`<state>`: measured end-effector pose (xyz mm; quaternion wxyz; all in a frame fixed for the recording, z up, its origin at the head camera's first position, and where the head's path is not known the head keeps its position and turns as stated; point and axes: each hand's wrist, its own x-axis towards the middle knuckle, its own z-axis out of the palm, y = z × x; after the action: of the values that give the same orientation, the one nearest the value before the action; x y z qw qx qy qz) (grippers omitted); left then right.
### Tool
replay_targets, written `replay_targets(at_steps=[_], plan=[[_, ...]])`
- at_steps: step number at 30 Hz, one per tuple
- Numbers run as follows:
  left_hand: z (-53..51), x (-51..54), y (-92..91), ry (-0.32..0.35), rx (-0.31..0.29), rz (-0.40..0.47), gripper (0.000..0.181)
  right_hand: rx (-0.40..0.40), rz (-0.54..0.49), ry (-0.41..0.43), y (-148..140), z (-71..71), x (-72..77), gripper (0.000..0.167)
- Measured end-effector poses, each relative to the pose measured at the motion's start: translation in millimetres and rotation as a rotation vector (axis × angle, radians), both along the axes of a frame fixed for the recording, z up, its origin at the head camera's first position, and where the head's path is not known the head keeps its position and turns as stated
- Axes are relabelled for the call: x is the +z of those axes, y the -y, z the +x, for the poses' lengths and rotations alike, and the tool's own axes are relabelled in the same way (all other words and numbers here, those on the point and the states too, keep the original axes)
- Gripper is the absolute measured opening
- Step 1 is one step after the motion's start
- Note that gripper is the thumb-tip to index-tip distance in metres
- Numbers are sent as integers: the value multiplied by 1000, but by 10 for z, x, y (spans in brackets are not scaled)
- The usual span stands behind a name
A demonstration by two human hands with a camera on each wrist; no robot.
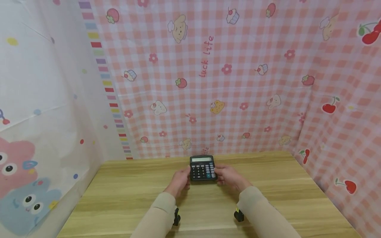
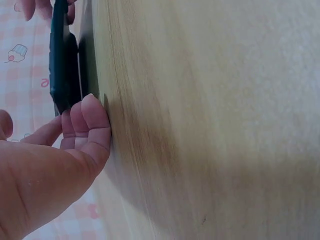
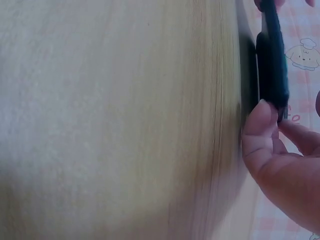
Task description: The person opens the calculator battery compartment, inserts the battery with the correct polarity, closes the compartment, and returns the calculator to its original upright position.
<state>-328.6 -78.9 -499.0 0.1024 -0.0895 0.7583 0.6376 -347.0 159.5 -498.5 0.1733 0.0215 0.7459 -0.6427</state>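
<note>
A black desk calculator (image 1: 203, 168) with a grey display and rows of dark and light keys is near the far edge of the table, its keys facing up. My left hand (image 1: 179, 181) grips its left edge, and my right hand (image 1: 232, 177) grips the right edge. Seen edge-on in the left wrist view, the calculator (image 2: 59, 70) has a shadowed gap between it and the wood, with fingertips curled at its near corner. In the right wrist view, bent fingers of the right hand (image 3: 285, 175) meet the calculator's side (image 3: 274, 65). The calculator's underside is mostly hidden.
The wood-grain table (image 1: 128, 201) ends at a pink checked cloth (image 1: 205, 89) hanging behind it. White printed cloth (image 1: 59, 99) hangs on the left and more pink cloth (image 1: 351, 132) on the right. Small black devices (image 1: 239, 215) sit at both wrists.
</note>
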Motion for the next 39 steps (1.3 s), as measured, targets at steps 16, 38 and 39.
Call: replay_targets(at_steps=[16, 38, 39], plan=[[12, 73, 34, 25, 11, -23, 74, 14, 67, -5, -27, 31, 46, 52], [-2, -2, 58, 11, -1, -130, 80, 33, 220, -40, 30, 136, 147, 55], [-6, -5, 59, 12, -2, -127, 80, 32, 216, -38, 29, 135, 148, 54]])
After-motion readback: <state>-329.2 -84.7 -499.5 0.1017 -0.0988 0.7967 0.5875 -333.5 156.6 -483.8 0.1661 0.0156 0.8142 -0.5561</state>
